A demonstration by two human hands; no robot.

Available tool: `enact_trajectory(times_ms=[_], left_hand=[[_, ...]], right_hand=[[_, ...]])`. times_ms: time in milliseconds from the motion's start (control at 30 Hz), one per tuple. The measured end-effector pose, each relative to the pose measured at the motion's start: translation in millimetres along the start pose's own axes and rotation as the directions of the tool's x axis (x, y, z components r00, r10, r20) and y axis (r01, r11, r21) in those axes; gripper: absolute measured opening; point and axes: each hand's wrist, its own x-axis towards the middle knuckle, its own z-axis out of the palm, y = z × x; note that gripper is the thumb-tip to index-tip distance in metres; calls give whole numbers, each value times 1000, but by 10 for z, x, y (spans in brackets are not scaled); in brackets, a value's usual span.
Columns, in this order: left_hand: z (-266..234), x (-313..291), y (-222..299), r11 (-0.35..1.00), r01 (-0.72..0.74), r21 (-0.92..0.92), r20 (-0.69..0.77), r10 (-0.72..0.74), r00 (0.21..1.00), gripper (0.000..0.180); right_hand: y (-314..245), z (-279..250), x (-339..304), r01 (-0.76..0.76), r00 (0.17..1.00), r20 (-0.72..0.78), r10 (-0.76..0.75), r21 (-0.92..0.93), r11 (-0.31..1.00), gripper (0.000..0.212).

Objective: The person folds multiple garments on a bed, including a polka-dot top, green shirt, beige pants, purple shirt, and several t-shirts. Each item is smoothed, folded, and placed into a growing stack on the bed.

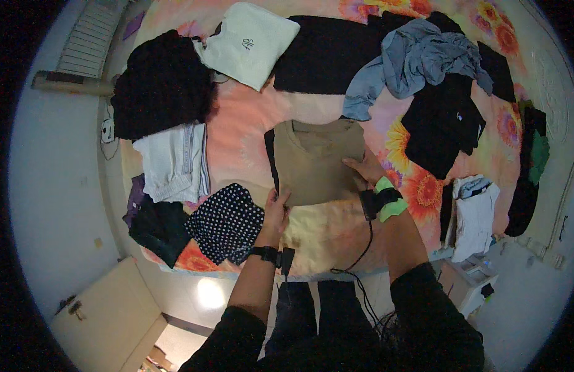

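A khaki T-shirt (318, 162), folded into a near-square with its neckline at the far side, lies on the bed in front of me. Something black (269, 152) shows along its left edge. My left hand (276, 211) pinches the near left corner, thumb on top. On the right edge, my right hand (369, 167) grips the cloth with its thumb over the top; its other fingers are partly hidden. Each wrist wears a strapped black device, the right one over a bright green band (393, 209).
The flowered bedspread (237, 118) carries several clothes: a white top (253, 43), black garments (321, 56), a crumpled grey-blue garment (417, 59), white folded trousers (169, 164) and a polka-dot garment (225, 223). A black cable (361, 251) hangs from my right wrist.
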Motion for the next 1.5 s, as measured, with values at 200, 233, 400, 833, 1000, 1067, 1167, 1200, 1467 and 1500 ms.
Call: enact_trajectory(times_ms=[200,233,400,833,1000,1067,1167,1200,1467,1500], left_hand=[[36,-55,17,964,-170,205,-149,202,968,54],[33,-61,20,940,-215,265,-157,262,952,56],[-26,40,-11,819,-412,400,-100,485,869,50],[167,63,89,533,-455,714,12,640,769,19],[157,42,83,363,-530,766,129,721,681,18],[178,-13,105,470,-462,752,77,634,770,21],[244,-114,133,270,-410,871,111,705,700,46],[271,-146,138,251,-424,870,115,734,669,52],[412,-355,-76,-350,-389,852,513,412,753,83],[421,-343,-77,-346,-400,849,522,426,739,85]], right_hand=[[115,-10,100,43,853,-516,-78,-79,996,41],[96,-32,181,1,874,-484,-40,-81,997,40],[36,-34,525,-172,884,-461,70,-183,968,34],[62,-4,561,47,936,-353,-16,81,996,22],[67,-11,541,-29,935,-350,-57,-237,971,28],[-67,-15,517,-160,917,-398,23,-314,936,30],[-305,57,405,23,857,-361,-367,-684,729,36],[-378,84,336,76,809,-346,-476,-740,668,38],[-213,538,-264,152,955,40,-294,-918,367,69],[-190,546,-228,132,962,34,-272,-926,354,71]])
